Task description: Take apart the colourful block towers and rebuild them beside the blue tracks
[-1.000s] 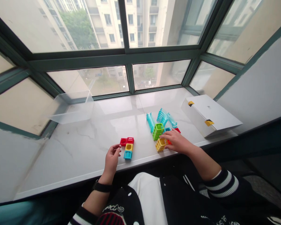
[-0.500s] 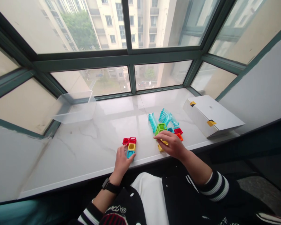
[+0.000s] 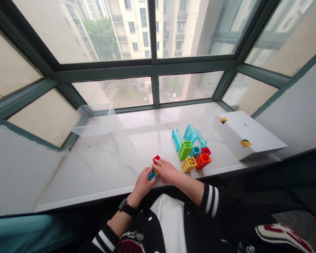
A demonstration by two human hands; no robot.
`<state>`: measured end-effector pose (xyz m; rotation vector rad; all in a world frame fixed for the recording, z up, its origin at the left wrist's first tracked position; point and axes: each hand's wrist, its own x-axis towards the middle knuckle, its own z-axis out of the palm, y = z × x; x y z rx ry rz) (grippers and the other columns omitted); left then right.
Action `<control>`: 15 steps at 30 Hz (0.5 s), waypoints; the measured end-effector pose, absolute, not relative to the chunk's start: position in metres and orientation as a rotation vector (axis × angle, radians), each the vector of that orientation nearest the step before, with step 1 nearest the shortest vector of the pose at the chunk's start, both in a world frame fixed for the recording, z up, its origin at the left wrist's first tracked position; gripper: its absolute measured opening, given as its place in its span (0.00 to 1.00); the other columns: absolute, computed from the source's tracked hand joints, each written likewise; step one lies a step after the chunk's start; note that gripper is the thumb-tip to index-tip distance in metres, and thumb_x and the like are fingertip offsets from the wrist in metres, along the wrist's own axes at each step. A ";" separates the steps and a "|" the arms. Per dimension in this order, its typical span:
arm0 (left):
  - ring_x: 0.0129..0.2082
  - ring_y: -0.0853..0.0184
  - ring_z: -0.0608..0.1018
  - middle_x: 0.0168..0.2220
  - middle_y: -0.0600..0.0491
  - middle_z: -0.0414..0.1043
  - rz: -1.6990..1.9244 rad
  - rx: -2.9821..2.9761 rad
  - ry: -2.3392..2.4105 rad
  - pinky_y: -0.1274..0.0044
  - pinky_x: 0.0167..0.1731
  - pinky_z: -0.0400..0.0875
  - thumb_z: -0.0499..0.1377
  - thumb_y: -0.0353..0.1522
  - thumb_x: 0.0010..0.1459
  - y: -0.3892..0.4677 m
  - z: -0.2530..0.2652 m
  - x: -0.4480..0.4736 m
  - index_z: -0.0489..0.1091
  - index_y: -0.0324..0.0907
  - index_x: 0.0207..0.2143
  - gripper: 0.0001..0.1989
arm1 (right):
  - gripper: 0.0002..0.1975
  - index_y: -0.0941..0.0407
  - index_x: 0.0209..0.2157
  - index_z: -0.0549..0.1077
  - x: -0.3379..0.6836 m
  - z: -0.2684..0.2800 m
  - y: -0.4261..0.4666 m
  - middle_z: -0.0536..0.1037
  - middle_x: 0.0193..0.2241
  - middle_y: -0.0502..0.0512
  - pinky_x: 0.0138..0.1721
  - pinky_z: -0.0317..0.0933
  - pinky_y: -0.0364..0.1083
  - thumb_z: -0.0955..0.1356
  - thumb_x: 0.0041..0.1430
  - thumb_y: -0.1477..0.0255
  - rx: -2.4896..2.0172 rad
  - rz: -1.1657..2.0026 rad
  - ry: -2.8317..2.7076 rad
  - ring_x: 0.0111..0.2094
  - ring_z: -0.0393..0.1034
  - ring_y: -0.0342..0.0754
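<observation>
My left hand [image 3: 143,182], wearing a black watch, is closed on a blue toy block [image 3: 152,175] near the sill's front edge. Fingers of my right hand [image 3: 168,172] are bent over the red block [image 3: 156,159] and a yellow block [image 3: 157,171] beside it, partly covering both. To the right of my hands stand a green block [image 3: 185,150], a separate yellow block [image 3: 189,164], an orange block [image 3: 203,161], a second blue block [image 3: 195,151] and another red block [image 3: 206,150]. Behind them lie clear turquoise track pieces [image 3: 177,140].
A clear plastic tub [image 3: 94,124] stands at the back left of the marble-look sill [image 3: 116,151]. On the right is a white box [image 3: 250,133] with yellow-and-black tabs. Green window frames [image 3: 121,70] border the sill at the back.
My right hand has left the group of blocks on the right and moved left to the blocks at my left hand. The camera view has shifted slightly.
</observation>
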<state>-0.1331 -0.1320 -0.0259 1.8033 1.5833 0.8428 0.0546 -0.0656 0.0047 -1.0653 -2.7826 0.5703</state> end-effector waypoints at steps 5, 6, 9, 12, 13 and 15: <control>0.54 0.56 0.81 0.55 0.45 0.78 0.841 1.801 1.653 0.61 0.58 0.76 0.61 0.31 0.58 -0.132 -0.031 -0.140 0.71 0.44 0.58 0.25 | 0.34 0.64 0.70 0.65 0.058 -0.004 -0.066 0.63 0.72 0.73 0.72 0.55 0.63 0.71 0.66 0.71 -1.106 0.561 -2.812 0.74 0.55 0.67; 0.53 0.56 0.81 0.54 0.45 0.79 0.829 1.800 1.674 0.61 0.57 0.76 0.62 0.32 0.58 -0.132 -0.031 -0.142 0.71 0.44 0.57 0.24 | 0.35 0.64 0.71 0.65 0.060 -0.005 -0.066 0.62 0.72 0.73 0.73 0.54 0.63 0.71 0.65 0.71 -1.114 0.564 -2.817 0.74 0.54 0.67; 0.50 0.57 0.82 0.51 0.47 0.80 0.793 1.823 1.691 0.62 0.55 0.77 0.62 0.34 0.59 -0.132 -0.033 -0.147 0.73 0.45 0.55 0.20 | 0.39 0.65 0.72 0.62 0.062 -0.005 -0.066 0.58 0.74 0.73 0.74 0.52 0.62 0.73 0.63 0.70 -1.137 0.588 -2.822 0.75 0.52 0.67; 0.49 0.56 0.82 0.50 0.48 0.80 0.794 1.830 1.713 0.62 0.53 0.78 0.62 0.38 0.61 -0.132 -0.032 -0.151 0.73 0.47 0.54 0.18 | 0.42 0.62 0.73 0.61 0.061 -0.005 -0.068 0.56 0.75 0.72 0.75 0.51 0.62 0.75 0.61 0.70 -1.163 0.630 -2.796 0.76 0.50 0.66; 0.49 0.56 0.82 0.50 0.47 0.80 0.795 1.825 1.723 0.62 0.53 0.78 0.62 0.39 0.61 -0.132 -0.032 -0.151 0.73 0.47 0.53 0.18 | 0.43 0.62 0.73 0.61 0.061 -0.004 -0.068 0.56 0.75 0.71 0.74 0.51 0.62 0.75 0.60 0.70 -1.171 0.642 -2.786 0.76 0.50 0.66; 0.49 0.55 0.82 0.50 0.47 0.80 0.791 1.813 1.745 0.62 0.53 0.78 0.63 0.39 0.61 -0.131 -0.032 -0.153 0.74 0.47 0.53 0.18 | 0.44 0.62 0.73 0.60 0.061 -0.004 -0.070 0.55 0.75 0.71 0.74 0.52 0.62 0.76 0.60 0.70 -1.192 0.654 -2.779 0.76 0.49 0.66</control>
